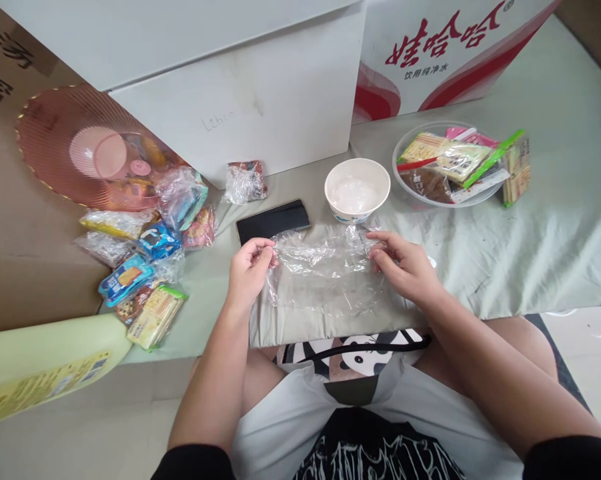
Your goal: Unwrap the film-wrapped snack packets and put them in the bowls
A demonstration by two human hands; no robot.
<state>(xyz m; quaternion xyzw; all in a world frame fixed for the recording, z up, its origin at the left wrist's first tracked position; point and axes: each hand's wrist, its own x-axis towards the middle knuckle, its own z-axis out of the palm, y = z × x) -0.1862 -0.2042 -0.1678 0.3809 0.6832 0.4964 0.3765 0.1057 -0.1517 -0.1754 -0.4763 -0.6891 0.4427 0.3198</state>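
Observation:
A sheet of clear plastic film [325,267] is stretched between my two hands, low over the cloth near its front edge. My left hand [250,270] pinches the film's left side, thumb against fingers. At the right side, my right hand [403,263] has the film between thumb and fingertips. Just beyond the film stands a white paper bowl [357,190], with something clear and crumpled inside. A dark phone [274,220] lies behind my left hand. Whether the film is a single sheet or a bag I cannot tell.
A clear plastic bowl [397,170] of packaged snacks stands at the back right. On the left, wrapped snacks [160,240] lie piled before a pink ribbed bowl [45,160]. White boxes [280,113] block the back. A small wrapped packet [245,182] sits against them.

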